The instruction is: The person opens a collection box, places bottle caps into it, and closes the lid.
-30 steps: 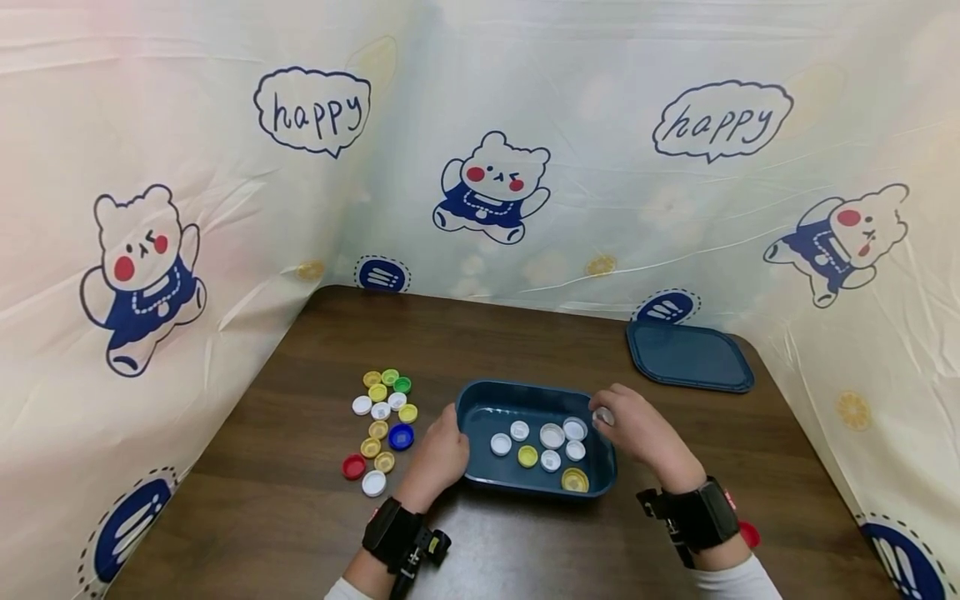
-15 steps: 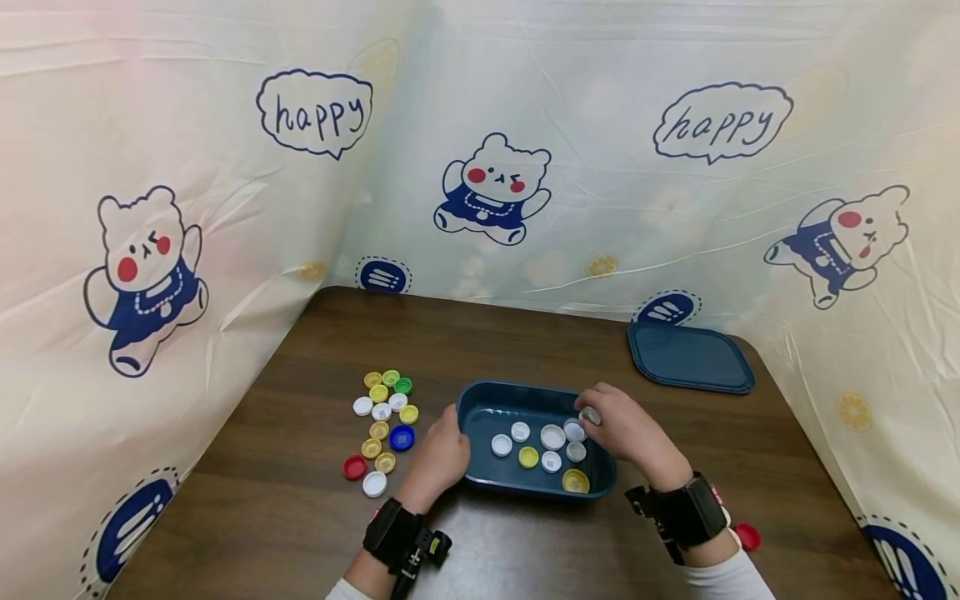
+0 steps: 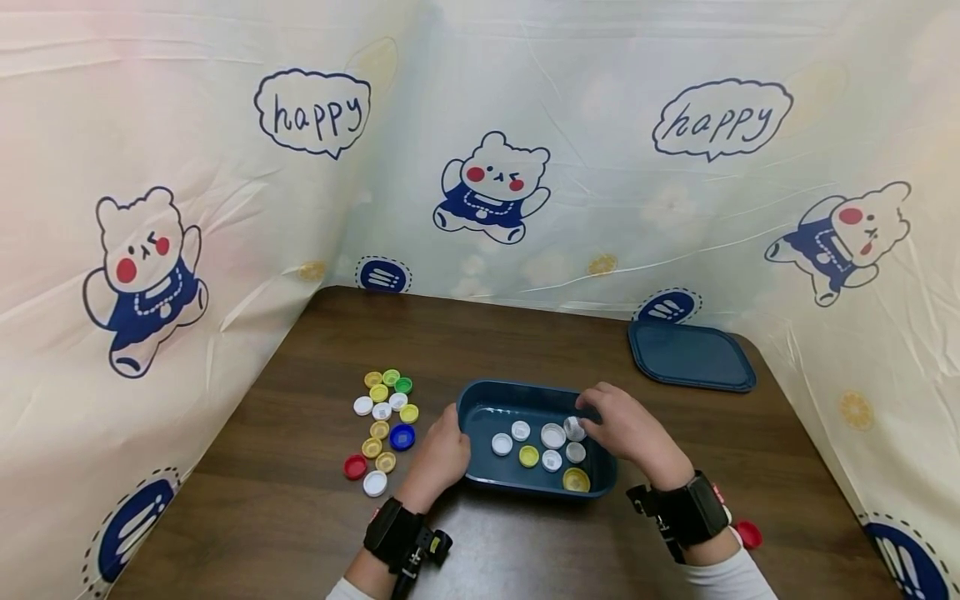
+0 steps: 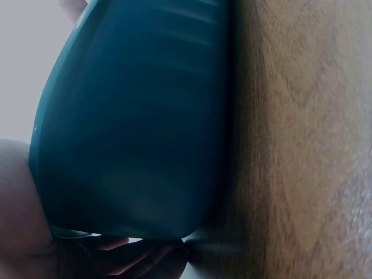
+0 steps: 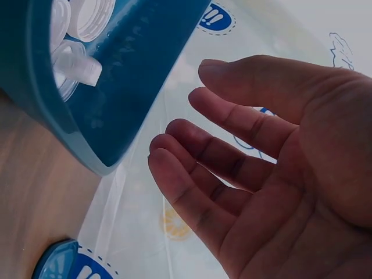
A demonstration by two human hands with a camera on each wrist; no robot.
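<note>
1. Caps (image 3: 552, 436) sit in the blue box (image 3: 480, 417), spread over its middle and right side; loose caps (image 3: 402, 437) lie on the table (image 3: 262, 517) beside its left end.
2. Letting each cap go low and gently seems best for this step: the clear cap (image 5: 78, 65) lies tilted over a white one at the right end — light enough, probably, to bounce or roll. Whether it has settled, I cannot tell.
3. Steadying the box looks worthwhile, since a nudge at the right end could slide it.
4. Left hand (image 3: 442, 450) does that job, gripping the left end with fingers curled round the wall, forearm slanting up from below.
5. Right hand (image 3: 630, 425) reaches over the back right corner, forearm angled in from the lower right. Its fingers bend loosely, thumb apart — nothing in its grasp.
</note>
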